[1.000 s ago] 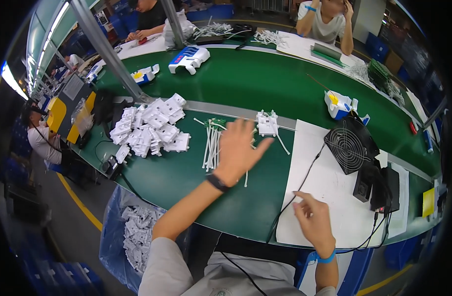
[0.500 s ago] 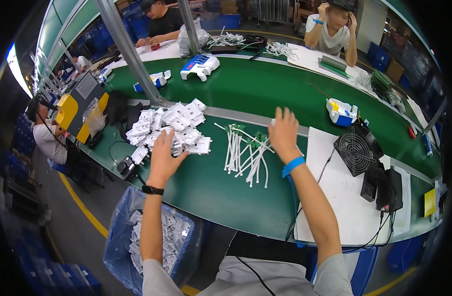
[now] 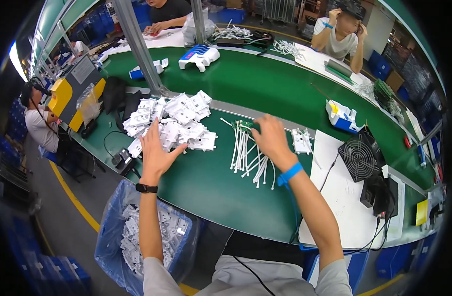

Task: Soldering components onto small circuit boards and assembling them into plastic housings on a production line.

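My left hand [image 3: 156, 154] reaches into a heap of white plastic parts [image 3: 173, 122] on the green table [image 3: 206, 182], fingers spread at the heap's near edge. My right hand [image 3: 271, 139] rests on a bundle of white cable pieces [image 3: 248, 154], its fingers curled over their far ends beside a small green circuit board [image 3: 245, 125]. I cannot tell whether the right hand grips anything. A black watch sits on the left wrist, a blue strap on the right.
A blue-lined bin [image 3: 152, 237] of white parts stands below the table at left. A black fan [image 3: 359, 159] sits on a white mat [image 3: 342, 197] at right. A metal post [image 3: 137, 47] rises behind the heap. Other people sit across the green belt [image 3: 265, 84].
My left hand has stayed at the white parts heap, fingers opening over it. My right hand has shifted left from the mat's edge onto the cable bundle.
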The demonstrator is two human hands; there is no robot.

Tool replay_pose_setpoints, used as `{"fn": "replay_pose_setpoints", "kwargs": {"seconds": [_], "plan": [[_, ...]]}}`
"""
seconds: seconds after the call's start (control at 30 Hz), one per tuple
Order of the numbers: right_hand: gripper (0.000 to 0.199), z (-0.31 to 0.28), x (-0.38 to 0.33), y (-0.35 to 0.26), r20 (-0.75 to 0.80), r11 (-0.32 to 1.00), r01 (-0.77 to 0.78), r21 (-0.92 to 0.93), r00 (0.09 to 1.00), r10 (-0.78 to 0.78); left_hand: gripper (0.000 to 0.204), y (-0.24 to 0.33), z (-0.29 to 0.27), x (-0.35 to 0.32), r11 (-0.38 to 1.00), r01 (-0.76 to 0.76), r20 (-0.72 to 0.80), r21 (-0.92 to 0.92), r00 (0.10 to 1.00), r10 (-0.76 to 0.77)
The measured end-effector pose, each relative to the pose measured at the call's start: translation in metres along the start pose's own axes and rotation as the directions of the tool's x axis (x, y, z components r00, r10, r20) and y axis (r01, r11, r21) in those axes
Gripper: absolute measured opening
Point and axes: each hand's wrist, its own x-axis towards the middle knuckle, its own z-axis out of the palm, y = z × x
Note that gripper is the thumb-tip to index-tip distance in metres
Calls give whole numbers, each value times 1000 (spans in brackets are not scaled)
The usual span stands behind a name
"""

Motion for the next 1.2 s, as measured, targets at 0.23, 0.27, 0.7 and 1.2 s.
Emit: {"fn": "replay_pose_setpoints", "kwargs": {"seconds": [0.23,0.27,0.7,1.2], "plan": [[33,29,4,1,29,989,-135,-59,990,136,87,-28,-1,2,974,83,76,-212,995,-68],[33,24,2,0,24,991,-133,-7,991,133,83,-30,-1,2,977,57,60,-207,997,-45],[48,-24,8,16,332,417,-432,800,897,292,67,-8,-5,19,998,-61,-77,-28,995,58],[37,-14,-2,42,-129,903,-190,387,958,257,65,96,1,21,849,-244,-342,-470,936,80]]}}
